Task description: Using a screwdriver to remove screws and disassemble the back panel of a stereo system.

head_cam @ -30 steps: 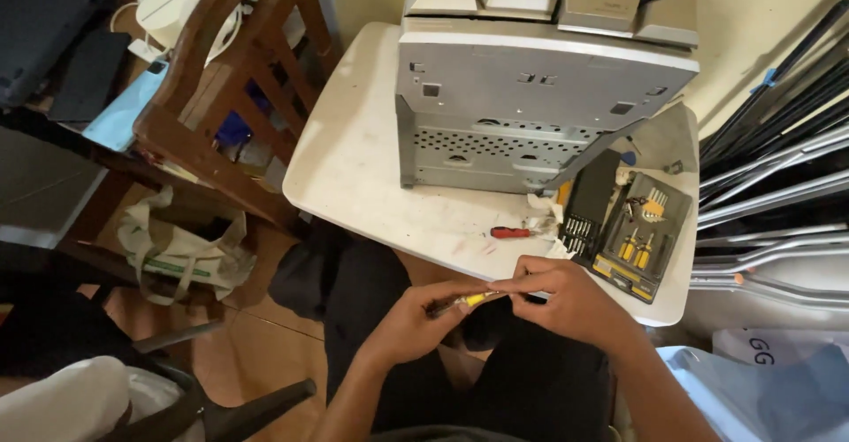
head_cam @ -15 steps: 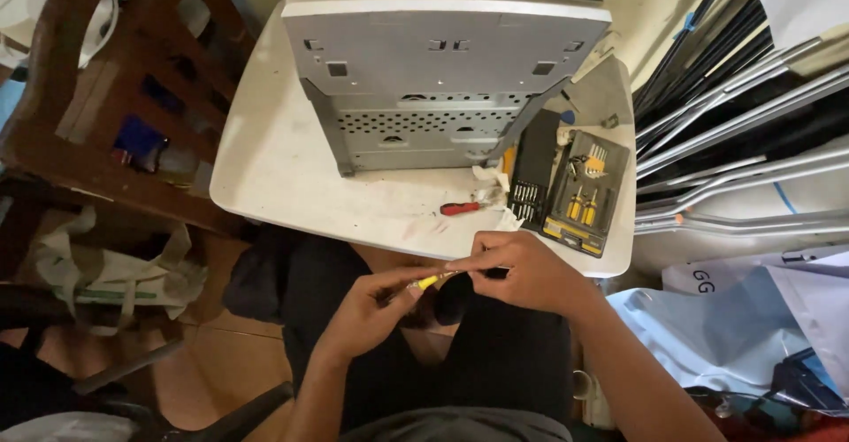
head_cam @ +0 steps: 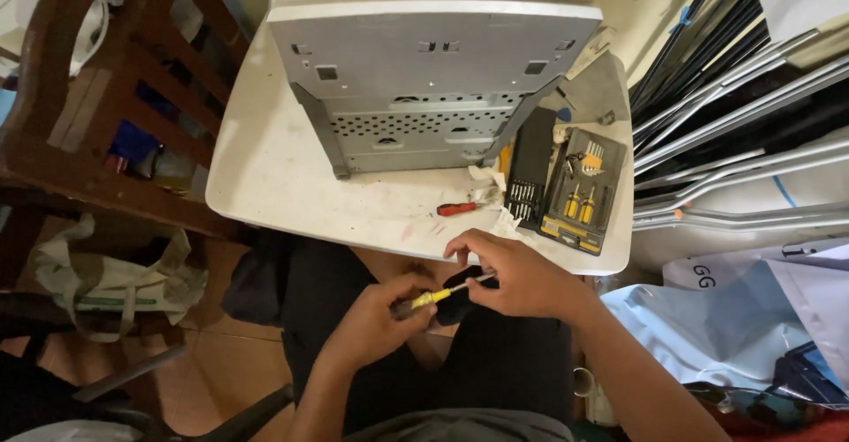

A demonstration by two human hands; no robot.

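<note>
1. Both hands were working together over my lap, just below the table edge. The left hand (head_cam: 371,323) was closed round the yellow handle of a small screwdriver (head_cam: 433,298), and the right hand (head_cam: 522,278) pinched its thin shaft at the tip end. A dark piece (head_cam: 453,301) sat between them; I could not tell what it was, nor which hand bore it.
2. Compared with a second earlier, the grip had hardly changed: same handle in the left, same pinch in the right. I judged that the work at the driver's tip was continuing, not finished.
3. What did change was the view. The grey metal case (head_cam: 433,53) had slid from the right of the picture toward the middle, so the head had turned; the case itself stayed put on the white table (head_cam: 265,168).
4. The wooden chair (head_cam: 80,141) stood to the left of the table, with a cloth bag (head_cam: 97,274) on the floor below it.
5. Metal rods (head_cam: 734,141) leaned at the right, well apart from the hands.
6. The open bit kit (head_cam: 579,194) lay at the table's right edge, beside the case, untouched.
7. A red screwdriver (head_cam: 458,209) rested on the table just left of the kit, in the same place as before.
</note>
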